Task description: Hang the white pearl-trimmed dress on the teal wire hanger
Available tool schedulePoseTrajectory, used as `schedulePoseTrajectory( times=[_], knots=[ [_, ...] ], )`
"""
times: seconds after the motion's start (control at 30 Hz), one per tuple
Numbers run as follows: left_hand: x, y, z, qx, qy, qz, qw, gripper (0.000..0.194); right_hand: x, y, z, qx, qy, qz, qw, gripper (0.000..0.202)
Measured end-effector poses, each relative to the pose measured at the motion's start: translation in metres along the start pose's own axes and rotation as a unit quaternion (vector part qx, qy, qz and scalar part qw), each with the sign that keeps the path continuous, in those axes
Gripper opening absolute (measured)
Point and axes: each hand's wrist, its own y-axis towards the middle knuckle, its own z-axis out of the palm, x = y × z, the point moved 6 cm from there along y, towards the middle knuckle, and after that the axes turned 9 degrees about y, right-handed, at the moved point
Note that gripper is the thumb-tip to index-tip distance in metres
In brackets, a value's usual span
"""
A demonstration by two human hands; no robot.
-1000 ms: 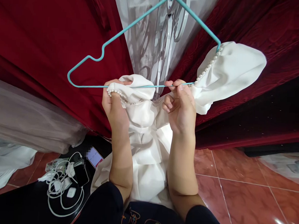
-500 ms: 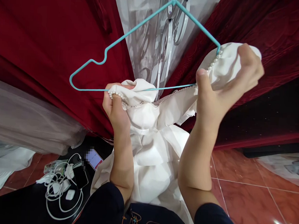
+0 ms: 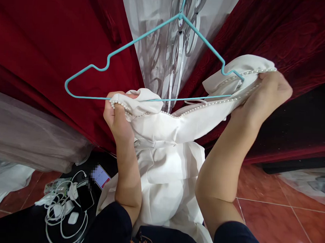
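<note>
A white dress point(image 3: 165, 173) with pearl-beaded neckline hangs down in front of me, its skirt falling toward my lap. Behind and through its top runs a turquoise hanger point(image 3: 145, 35), with its hook at the upper edge of the view. My left hand point(image 3: 119, 115) is closed around the gathered left shoulder of the dress and the hanger's bottom bar. At the right, my right hand point(image 3: 273, 91) grips the beaded edge of the other sleeve and holds it stretched outward. The hanger's right end sits inside that sleeve opening; my right fingertips are partly hidden.
Dark red curtains point(image 3: 74, 39) hang on both sides of a white metal scrollwork stand point(image 3: 177, 60). At lower left, a black surface point(image 3: 21, 223) carries tangled white cables point(image 3: 60, 207), a phone point(image 3: 85, 197) and another lit phone point(image 3: 100, 176). Red tiles point(image 3: 277, 224) cover the floor.
My right hand has shifted right and down, pulling the sleeve outward so the beaded neckline is stretched. The hanger's right end now shows within the sleeve opening. My left hand and hanger moved slightly left.
</note>
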Motion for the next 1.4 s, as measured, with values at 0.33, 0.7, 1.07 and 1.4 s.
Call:
schedulePoseTrajectory(
  times=[0.33, 0.7, 1.07, 1.4],
  knots=[
    [0.006, -0.011, 0.008, 0.011, -0.021, -0.034, 0.999, 0.009, -0.006, -0.048, -0.064, -0.082, -0.040, -0.040, 0.995, 0.024],
    [0.014, -0.022, 0.015, 0.014, 0.032, -0.075, 0.997, 0.017, 0.039, -0.125, 0.014, 0.398, -0.161, -0.122, 0.895, 0.044],
    [0.056, -0.021, -0.053, -0.057, 0.125, -0.085, 0.987, 0.025, 0.004, -0.137, 0.019, 0.388, -0.141, -0.111, 0.904, 0.020],
    [0.023, 0.076, -0.091, -0.065, 0.140, -0.042, 0.987, 0.016, 0.012, -0.132, 0.017, 0.388, -0.140, -0.155, 0.898, 0.030]
  ],
)
